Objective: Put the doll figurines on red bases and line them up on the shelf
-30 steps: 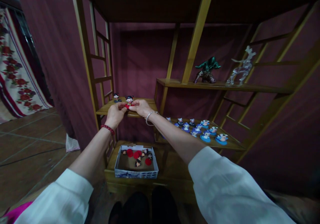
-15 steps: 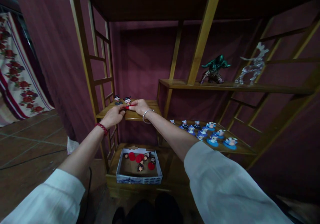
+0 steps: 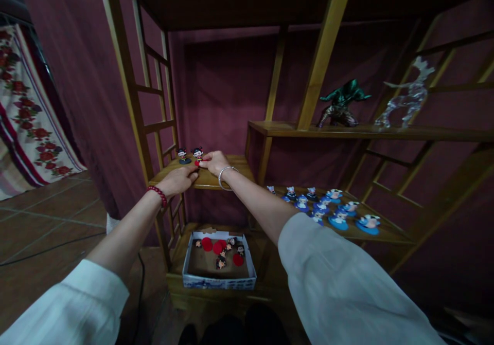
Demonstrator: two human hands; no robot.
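On the small upper-left shelf (image 3: 216,180) stands a black-haired doll figurine (image 3: 197,152) with a red round base. My right hand (image 3: 216,163) pinches the edge of that base from the right; its fingertips are partly hidden. Just left of and below it, my left hand (image 3: 179,180) rests at the shelf's front with fingers stretched out, the tips close to the base; whether they touch it I cannot tell. A second doll figurine (image 3: 182,155) on a dark base stands upright further left, apart from both hands.
Below, a shallow cardboard box (image 3: 219,283) contains several doll figurines and red discs. Several blue-based figurines (image 3: 339,219) occupy the lower right shelf. A green-and-bronze statue (image 3: 343,103) and a clear deer figure (image 3: 407,95) stand above them. A wooden post (image 3: 326,52) divides the cabinet.
My left hand's fingers have loosened and lowered slightly from the red base. The right hand still pinches it, and the figurine stays nearly in place. The view has shifted a little.
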